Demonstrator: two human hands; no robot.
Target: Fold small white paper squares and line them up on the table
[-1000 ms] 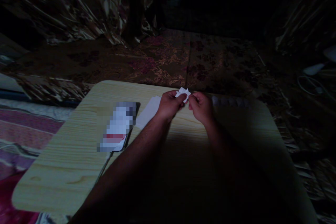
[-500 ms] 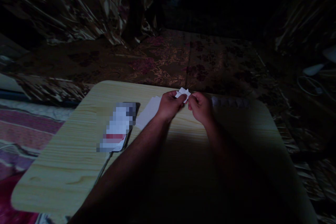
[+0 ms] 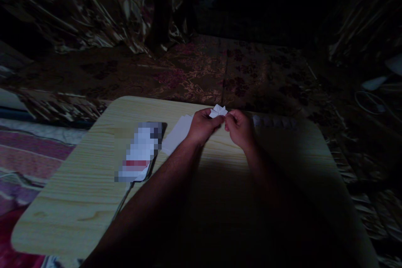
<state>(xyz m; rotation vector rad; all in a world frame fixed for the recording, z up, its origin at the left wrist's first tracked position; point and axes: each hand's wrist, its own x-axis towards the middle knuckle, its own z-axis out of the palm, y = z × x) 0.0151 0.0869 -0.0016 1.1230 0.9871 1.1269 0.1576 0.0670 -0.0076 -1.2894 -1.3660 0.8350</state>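
A small folded white paper piece (image 3: 217, 111) is held above the far part of a light wooden table (image 3: 78, 201). My left hand (image 3: 202, 127) pinches it from the left and my right hand (image 3: 238, 129) pinches it from the right, fingertips nearly touching. Both hands are closed on the paper. Just left of my left hand a few flat white paper sheets (image 3: 176, 133) lie on the table.
A phone (image 3: 140, 152) lies on the table's left half, with a cable running from it toward the near edge. Patterned dark fabric (image 3: 201, 71) covers the floor beyond the table. A striped rug (image 3: 21, 159) lies at the left. The room is very dim.
My fingertips have closed in slightly on the paper piece; the hands stay in the same place. The view has shifted a little.
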